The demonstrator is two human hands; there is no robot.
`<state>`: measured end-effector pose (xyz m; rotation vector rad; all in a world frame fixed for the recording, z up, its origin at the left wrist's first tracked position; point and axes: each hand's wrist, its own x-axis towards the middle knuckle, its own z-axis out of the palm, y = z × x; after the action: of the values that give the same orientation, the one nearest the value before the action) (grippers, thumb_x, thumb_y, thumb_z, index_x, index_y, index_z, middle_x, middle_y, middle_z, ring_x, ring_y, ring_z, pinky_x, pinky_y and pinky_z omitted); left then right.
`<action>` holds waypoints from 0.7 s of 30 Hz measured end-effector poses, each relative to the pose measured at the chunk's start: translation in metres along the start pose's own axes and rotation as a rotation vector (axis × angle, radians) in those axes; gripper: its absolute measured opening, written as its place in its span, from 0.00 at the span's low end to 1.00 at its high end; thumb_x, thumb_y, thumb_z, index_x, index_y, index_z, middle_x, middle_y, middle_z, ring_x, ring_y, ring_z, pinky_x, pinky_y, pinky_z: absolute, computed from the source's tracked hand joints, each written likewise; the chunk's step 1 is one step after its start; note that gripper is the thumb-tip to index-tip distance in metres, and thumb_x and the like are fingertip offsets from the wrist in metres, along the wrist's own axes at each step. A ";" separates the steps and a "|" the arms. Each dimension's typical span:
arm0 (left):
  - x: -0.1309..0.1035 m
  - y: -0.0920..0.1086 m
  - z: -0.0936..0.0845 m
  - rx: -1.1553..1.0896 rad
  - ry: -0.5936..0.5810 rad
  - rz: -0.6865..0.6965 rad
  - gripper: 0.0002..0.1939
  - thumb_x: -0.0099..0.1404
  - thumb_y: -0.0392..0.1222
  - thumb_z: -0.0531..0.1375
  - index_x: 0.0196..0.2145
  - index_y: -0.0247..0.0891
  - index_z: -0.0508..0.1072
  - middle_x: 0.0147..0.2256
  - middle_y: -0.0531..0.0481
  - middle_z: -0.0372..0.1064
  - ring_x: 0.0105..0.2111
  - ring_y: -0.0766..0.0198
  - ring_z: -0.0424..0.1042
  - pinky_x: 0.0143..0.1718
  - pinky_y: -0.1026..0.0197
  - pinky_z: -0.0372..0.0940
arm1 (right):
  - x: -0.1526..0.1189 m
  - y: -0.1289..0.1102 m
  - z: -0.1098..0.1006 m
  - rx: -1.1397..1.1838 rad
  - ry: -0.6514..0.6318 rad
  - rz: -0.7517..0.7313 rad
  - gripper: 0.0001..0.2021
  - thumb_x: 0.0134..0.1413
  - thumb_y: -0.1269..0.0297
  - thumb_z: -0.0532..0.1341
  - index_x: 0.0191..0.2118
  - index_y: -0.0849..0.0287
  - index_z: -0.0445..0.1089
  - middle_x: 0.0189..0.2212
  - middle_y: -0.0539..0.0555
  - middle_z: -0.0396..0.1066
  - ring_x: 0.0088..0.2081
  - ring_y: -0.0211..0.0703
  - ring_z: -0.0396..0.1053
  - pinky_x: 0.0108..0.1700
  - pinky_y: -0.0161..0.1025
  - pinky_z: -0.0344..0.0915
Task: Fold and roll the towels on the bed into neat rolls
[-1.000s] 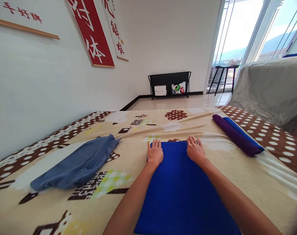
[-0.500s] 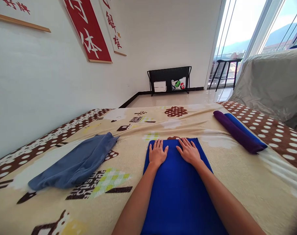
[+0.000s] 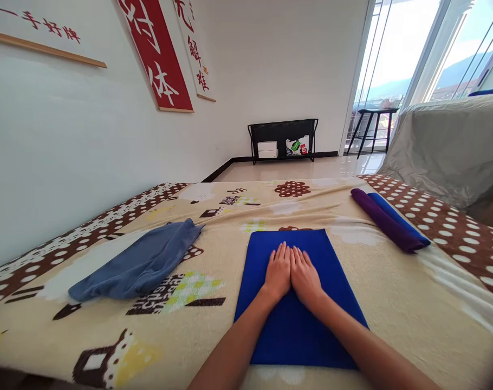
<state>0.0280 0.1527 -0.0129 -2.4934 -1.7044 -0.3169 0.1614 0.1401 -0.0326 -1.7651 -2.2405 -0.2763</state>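
A blue cloth [image 3: 299, 336], folded flat into a rectangle, lies in front of me on a patterned blanket [image 3: 214, 346]. Flat on its upper middle rest my left hand [image 3: 278, 271] and my right hand [image 3: 305, 273], side by side and touching along their inner edges. Both have their fingers stretched forward and grip nothing. To the left is a crumpled grey-blue cloth [image 3: 136, 262]. Off to the right lie a rolled purple cloth [image 3: 384, 219] and, right beside it, a rolled blue cloth [image 3: 399, 216].
The blanket has brown polka-dot borders on both sides. Beyond its far edge, a black rack [image 3: 283, 141] stands against the wall. A dark stool [image 3: 372, 127] is near the window, and a grey sheet covers something bulky [image 3: 445, 146] at right. Scrolls [image 3: 161, 59] hang on the left wall.
My hands have come together from the two sides to the middle of the blue cloth and sit slightly nearer to me. The view has shifted, and the cloth's near edge now shows.
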 end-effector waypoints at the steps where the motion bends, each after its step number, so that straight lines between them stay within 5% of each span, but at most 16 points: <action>1: -0.016 0.004 -0.003 -0.013 -0.022 0.054 0.27 0.73 0.42 0.46 0.67 0.38 0.57 0.68 0.47 0.51 0.68 0.61 0.49 0.68 0.52 0.47 | -0.016 -0.007 0.001 0.006 -0.014 -0.047 0.24 0.65 0.71 0.49 0.64 0.66 0.60 0.65 0.61 0.56 0.67 0.49 0.52 0.67 0.47 0.51; 6: -0.120 -0.016 -0.023 0.030 -0.017 0.167 0.30 0.74 0.48 0.46 0.70 0.46 0.44 0.69 0.53 0.46 0.68 0.60 0.49 0.66 0.49 0.50 | -0.111 0.024 -0.011 -0.001 0.009 -0.123 0.26 0.68 0.62 0.47 0.69 0.60 0.52 0.68 0.53 0.50 0.68 0.45 0.51 0.67 0.49 0.52; 9: -0.178 -0.041 -0.028 0.164 0.105 0.156 0.31 0.72 0.43 0.49 0.70 0.44 0.45 0.68 0.52 0.50 0.68 0.61 0.51 0.66 0.53 0.48 | -0.165 0.060 -0.023 -0.077 0.119 -0.149 0.31 0.67 0.54 0.49 0.71 0.59 0.46 0.68 0.52 0.49 0.68 0.43 0.50 0.68 0.46 0.46; 12: -0.215 -0.057 -0.027 0.256 0.205 0.150 0.33 0.69 0.35 0.50 0.69 0.43 0.49 0.66 0.53 0.55 0.67 0.64 0.52 0.68 0.56 0.38 | -0.208 0.080 -0.029 -0.104 0.227 -0.182 0.31 0.65 0.59 0.49 0.71 0.61 0.46 0.66 0.54 0.55 0.67 0.43 0.53 0.70 0.45 0.40; 16: -0.217 -0.041 -0.033 0.206 0.226 0.118 0.39 0.63 0.26 0.48 0.70 0.42 0.46 0.66 0.52 0.57 0.67 0.62 0.53 0.69 0.50 0.34 | -0.219 0.068 -0.036 -0.083 0.313 -0.158 0.32 0.61 0.71 0.47 0.71 0.59 0.47 0.65 0.56 0.57 0.65 0.46 0.56 0.70 0.49 0.41; 21: -0.156 0.029 -0.039 0.008 0.164 0.158 0.36 0.64 0.28 0.47 0.69 0.39 0.51 0.68 0.48 0.49 0.68 0.58 0.51 0.65 0.48 0.52 | -0.160 -0.002 -0.042 -0.018 0.289 -0.131 0.30 0.60 0.72 0.48 0.68 0.59 0.54 0.67 0.54 0.54 0.67 0.46 0.53 0.67 0.47 0.48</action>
<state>-0.0042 -0.0077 -0.0103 -2.4994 -1.4363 -0.4827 0.1986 -0.0211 -0.0454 -1.4802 -2.1503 -0.5432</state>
